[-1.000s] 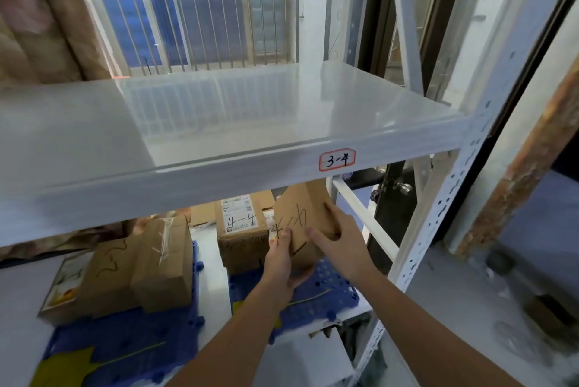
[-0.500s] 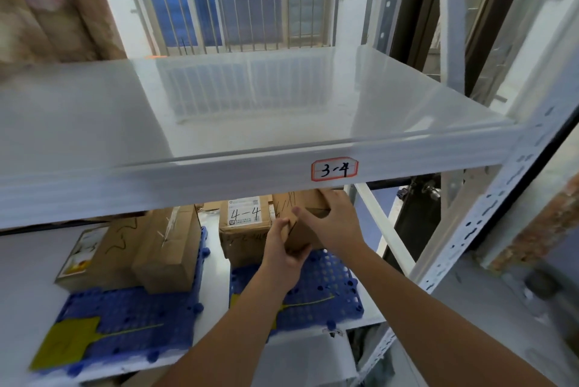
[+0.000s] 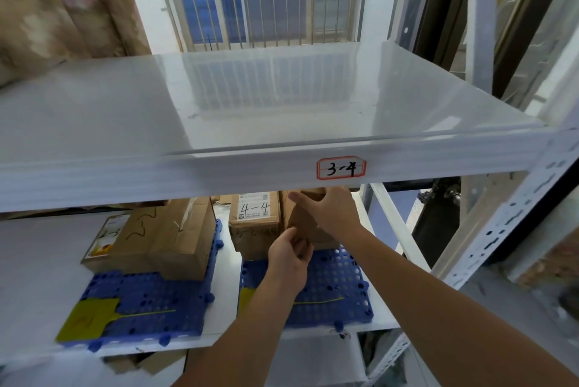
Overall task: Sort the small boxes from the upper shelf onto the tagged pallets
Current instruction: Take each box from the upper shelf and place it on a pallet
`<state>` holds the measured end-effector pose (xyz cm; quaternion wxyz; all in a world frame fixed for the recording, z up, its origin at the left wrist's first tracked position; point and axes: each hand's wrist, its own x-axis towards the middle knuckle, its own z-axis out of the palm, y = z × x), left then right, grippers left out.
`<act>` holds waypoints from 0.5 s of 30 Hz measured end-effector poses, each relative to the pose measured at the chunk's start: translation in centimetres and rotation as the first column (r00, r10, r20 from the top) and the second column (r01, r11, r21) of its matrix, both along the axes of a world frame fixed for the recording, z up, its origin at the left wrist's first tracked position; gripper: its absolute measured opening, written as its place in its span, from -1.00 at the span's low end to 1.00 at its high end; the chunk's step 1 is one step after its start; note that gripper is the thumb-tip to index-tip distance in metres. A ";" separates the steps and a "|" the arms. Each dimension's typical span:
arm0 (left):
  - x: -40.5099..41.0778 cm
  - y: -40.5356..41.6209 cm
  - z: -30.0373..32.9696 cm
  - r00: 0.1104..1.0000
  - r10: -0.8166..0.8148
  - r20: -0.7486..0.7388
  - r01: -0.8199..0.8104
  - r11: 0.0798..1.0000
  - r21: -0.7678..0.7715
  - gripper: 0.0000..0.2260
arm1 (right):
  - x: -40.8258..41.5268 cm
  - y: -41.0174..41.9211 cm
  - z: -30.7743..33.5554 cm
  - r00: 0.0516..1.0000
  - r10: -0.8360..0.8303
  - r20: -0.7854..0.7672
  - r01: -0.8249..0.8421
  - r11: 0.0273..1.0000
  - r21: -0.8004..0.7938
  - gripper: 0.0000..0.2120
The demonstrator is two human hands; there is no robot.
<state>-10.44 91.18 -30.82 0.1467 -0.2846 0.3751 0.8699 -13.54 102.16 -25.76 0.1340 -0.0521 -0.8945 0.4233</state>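
**Small box held over the right-hand pallet**

Under the upper shelf (image 3: 282, 123) tagged 3-4 (its top bare and glossy), both hands clamp one small brown box (image 3: 303, 223). The right hand (image 3: 332, 214) curls over its top and far side; the left hand (image 3: 289, 256) pinches its lower near corner. The box is tilted, above the right blue pallet (image 3: 341, 289), just beside the box labelled 4-4 (image 3: 254, 223). The left blue pallet (image 3: 141, 302) carries two larger cartons (image 3: 163, 239) and a yellow tag (image 3: 89, 317).

brown boxes (image 3: 308, 223), blue perforated pallets (image 3: 338, 289), yellow tags (image 3: 89, 317)
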 end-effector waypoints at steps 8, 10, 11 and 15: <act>-0.1 -0.3 -0.5 0.999 0.029 0.038 -0.028 0.999 -0.040 -0.74 | -0.4 -0.8 -0.2 1.000 0.029 -0.005 -0.029 0.998 0.047 -0.36; 0.1 -0.1 -0.6 0.998 0.038 0.053 -0.036 0.998 -0.045 -0.70 | -0.5 -1.1 -0.4 1.000 0.022 -0.003 -0.022 0.997 0.068 -0.28; 0.1 0.0 -0.6 0.997 0.039 0.061 -0.036 0.998 -0.050 -0.69 | -0.5 -1.3 -0.5 1.000 0.018 -0.003 -0.017 0.997 0.079 -0.23; 0.3 0.2 -1.1 0.995 0.032 0.094 -0.026 0.998 -0.061 -0.63 | -0.7 -1.4 -1.0 1.000 0.001 -0.016 0.001 0.992 0.126 -0.31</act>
